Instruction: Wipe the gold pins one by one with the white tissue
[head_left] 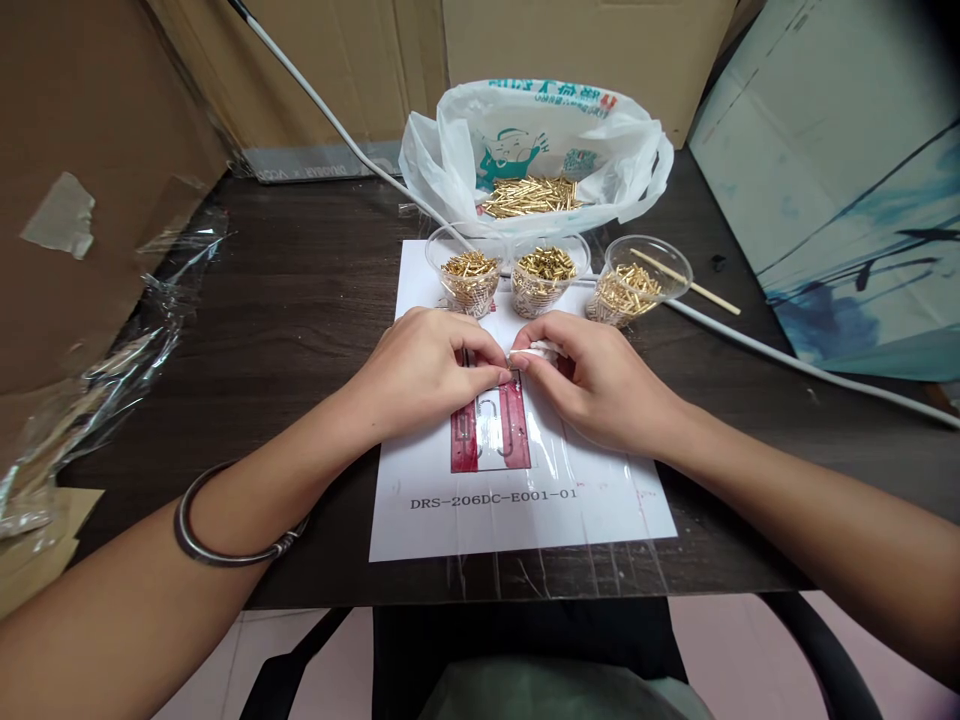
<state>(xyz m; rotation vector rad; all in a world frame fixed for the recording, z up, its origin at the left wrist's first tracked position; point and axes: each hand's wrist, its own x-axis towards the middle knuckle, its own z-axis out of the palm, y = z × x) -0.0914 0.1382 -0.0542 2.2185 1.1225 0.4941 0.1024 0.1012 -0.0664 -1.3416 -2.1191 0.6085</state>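
Observation:
Over the printed sheet, my left hand is closed in a pinch, thumb against forefinger. Whatever lies between those fingertips is too small to make out. My right hand pinches a white crumpled piece, its tip meeting the left fingertips. Just below both hands, a red and white printed pattern shows on the paper under clear tape. Behind the hands stand three clear plastic cups, a left cup, a middle cup and a right cup, all holding small gold-coloured metal pins.
A white plastic bag with more gold pins stands open behind the cups. A wooden stick rests in the right cup. The white cable crosses the dark table. Cardboard walls enclose the back and left.

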